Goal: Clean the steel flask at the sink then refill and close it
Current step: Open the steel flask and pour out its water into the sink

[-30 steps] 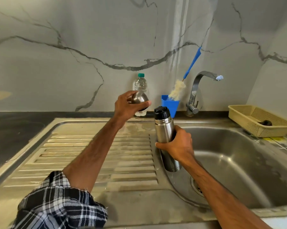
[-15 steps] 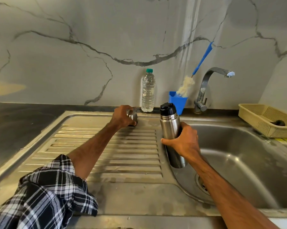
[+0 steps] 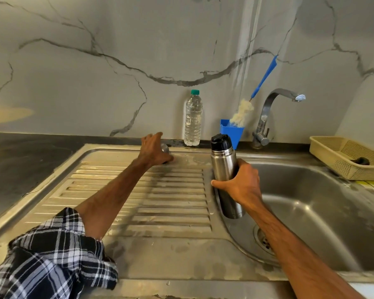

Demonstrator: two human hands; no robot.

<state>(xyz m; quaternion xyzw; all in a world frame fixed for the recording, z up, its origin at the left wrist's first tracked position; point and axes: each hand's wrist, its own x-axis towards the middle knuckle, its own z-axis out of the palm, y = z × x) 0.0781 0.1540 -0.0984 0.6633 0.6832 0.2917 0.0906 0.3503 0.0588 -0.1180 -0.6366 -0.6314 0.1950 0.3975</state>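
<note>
The steel flask (image 3: 223, 167) stands almost upright over the left edge of the sink basin (image 3: 324, 212), with a black stopper (image 3: 221, 141) on its neck. My right hand (image 3: 241, 185) grips the flask around its middle. The flask's steel cup lid (image 3: 165, 148) sits at the back of the drainboard (image 3: 138, 197). My left hand (image 3: 154, 151) lies over this lid with the fingers straightening and a finger pointing toward the wall; the hand hides most of the lid.
A clear water bottle (image 3: 193, 118) with a green cap stands against the wall. Beside it a blue holder (image 3: 233, 131) carries a blue-handled bottle brush (image 3: 261, 83). The tap (image 3: 274, 113) rises behind the basin. A yellow basket (image 3: 349, 157) sits at right.
My left hand carried the steel cup lid down from the air to the back of the drainboard and its fingers have loosened. The flask stays in my right hand.
</note>
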